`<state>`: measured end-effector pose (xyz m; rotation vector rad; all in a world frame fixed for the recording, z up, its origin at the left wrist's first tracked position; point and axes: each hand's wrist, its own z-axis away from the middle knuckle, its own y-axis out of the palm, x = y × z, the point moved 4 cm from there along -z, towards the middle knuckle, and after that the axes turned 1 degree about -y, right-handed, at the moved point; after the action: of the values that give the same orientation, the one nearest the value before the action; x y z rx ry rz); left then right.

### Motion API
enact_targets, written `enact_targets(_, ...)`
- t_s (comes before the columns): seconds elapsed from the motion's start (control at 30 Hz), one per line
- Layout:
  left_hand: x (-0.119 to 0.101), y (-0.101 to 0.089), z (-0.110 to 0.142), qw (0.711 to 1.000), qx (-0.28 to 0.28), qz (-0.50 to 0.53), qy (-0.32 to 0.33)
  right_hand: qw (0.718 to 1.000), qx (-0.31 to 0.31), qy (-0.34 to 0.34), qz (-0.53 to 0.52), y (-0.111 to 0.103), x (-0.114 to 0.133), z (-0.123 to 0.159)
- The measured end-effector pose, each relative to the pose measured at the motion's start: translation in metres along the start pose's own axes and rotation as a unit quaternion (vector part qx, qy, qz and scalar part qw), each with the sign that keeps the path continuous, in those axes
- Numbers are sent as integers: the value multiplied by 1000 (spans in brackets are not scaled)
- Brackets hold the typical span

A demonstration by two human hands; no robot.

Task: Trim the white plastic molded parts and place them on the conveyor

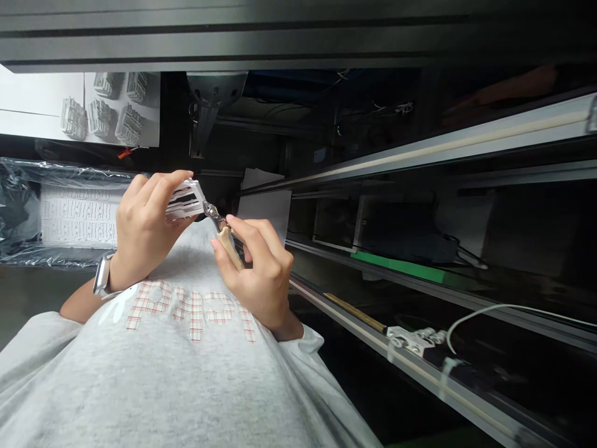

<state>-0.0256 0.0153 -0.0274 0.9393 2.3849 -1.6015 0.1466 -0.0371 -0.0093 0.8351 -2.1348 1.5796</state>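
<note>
Dark shelving with pale rails (466,135) filled the right side; grey-white stacks (128,124) sat upper left. Left hand (147,211) pinched a white slatted piece (186,202) in front of the shirt (186,379). Right hand's (259,270) fingers curled round tan-handled cutters (228,244), nose at the piece's edge. Steady piece, shallow bite, left fingertips clear: probably best.

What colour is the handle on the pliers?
The pliers' handle is creamy tan, seen best in the head view.

A white slatted piece (186,200) is held aloft, slightly tilted; beige-handled metal nippers (226,238) slant up to its right end.
</note>
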Motion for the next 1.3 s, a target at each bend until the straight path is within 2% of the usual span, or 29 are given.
enact_targets(0.23, -1, 0, 0, 1000, 2, -12, 14, 1000, -10, -6, 2, 0, 0, 0)
enact_targets(0.67, -1, 1, 3, 999, 12, 34, -22, 1000, 5, -1, -10, -2, 0, 3)
enact_targets(0.93, -5, -2, 3, 1000, -8, 8, 7, 998, -1, -18, -62, 0, -2, 6)
enact_targets(1.13, -5, -2, 4, 998, 0, 52, -29, 982, -49, 56, -172, -3, -13, 12)
enact_targets(1.3, -10, -2, 5, 986, 22, 158, -44, 966, -28, 133, -222, 10, -23, 12)
